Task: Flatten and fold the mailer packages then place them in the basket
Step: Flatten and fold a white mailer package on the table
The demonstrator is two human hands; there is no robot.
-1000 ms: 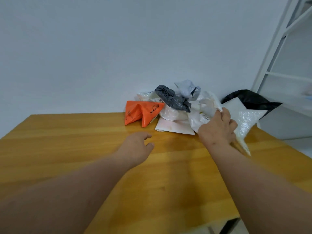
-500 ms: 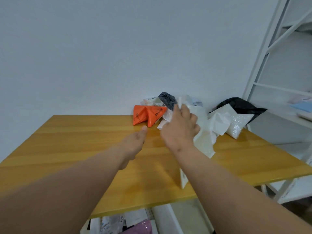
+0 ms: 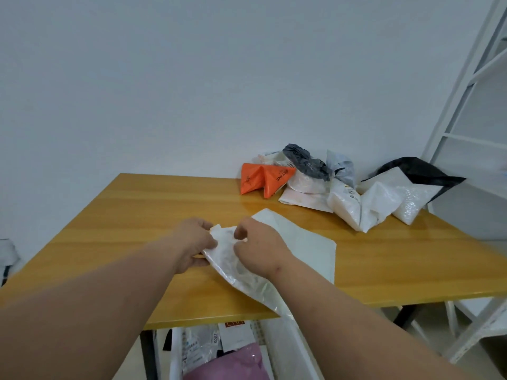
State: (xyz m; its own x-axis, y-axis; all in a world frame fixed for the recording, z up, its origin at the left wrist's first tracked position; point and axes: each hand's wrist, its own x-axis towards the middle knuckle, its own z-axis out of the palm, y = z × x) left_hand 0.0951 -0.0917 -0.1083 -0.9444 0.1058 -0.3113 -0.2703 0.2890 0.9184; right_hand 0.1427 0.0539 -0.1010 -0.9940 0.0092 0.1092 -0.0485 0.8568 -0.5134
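Observation:
A white mailer [image 3: 307, 242] lies on the wooden table [image 3: 137, 215] in front of me, with one end hanging over the near edge. My left hand [image 3: 193, 244] pinches its left corner and my right hand [image 3: 258, 246] grips its crumpled top edge beside it. A heap of crumpled mailers [image 3: 323, 185] sits at the far right of the table: an orange one [image 3: 263, 178], a dark grey one [image 3: 304, 160], several white ones and a black one [image 3: 422, 171]. Under the table's near edge stands a white basket [image 3: 277, 349] holding a pink mailer [image 3: 236, 363] and other packages.
A white metal shelf frame [image 3: 466, 111] rises at the right, close to the table's right corner. A white wall runs behind the table. The table's dark legs [image 3: 148, 352] show below the near edge.
My right hand has pulled a white mailer out of the heap toward the near middle of the table. My left hand has come in and taken hold of its corner.

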